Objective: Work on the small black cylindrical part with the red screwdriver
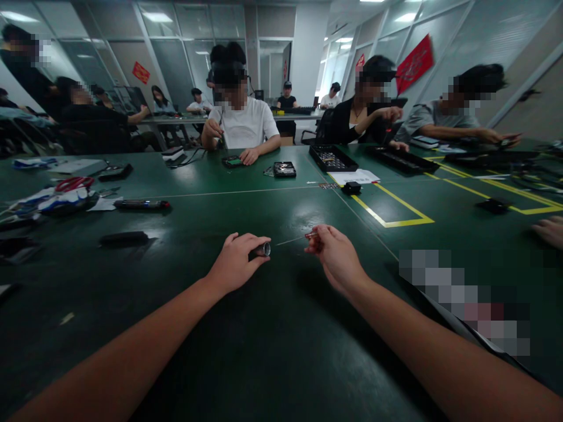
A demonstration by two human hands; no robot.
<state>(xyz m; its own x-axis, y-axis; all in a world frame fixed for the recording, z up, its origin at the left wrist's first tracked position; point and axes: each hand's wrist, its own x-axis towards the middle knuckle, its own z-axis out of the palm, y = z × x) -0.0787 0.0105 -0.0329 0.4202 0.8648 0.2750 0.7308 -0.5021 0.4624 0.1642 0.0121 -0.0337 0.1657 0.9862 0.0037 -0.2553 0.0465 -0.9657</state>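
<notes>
My left hand is closed around a short dark cylinder, its round, shiny-rimmed end facing right. My fingers cover most of its body, and I cannot tell its exact kind. To the right, my right hand pinches a thin screwdriver-like tool by its reddish, see-through handle. The slim metal shaft points left, and its tip is a short gap away from the cylinder's end. Both hands are just above the green tabletop.
A black-and-red pen-like tool and a dark bar lie at left, near bundled cables. Across the table, a person in white works beside a small black tray. Yellow tape marks the right side, where another person's hand rests.
</notes>
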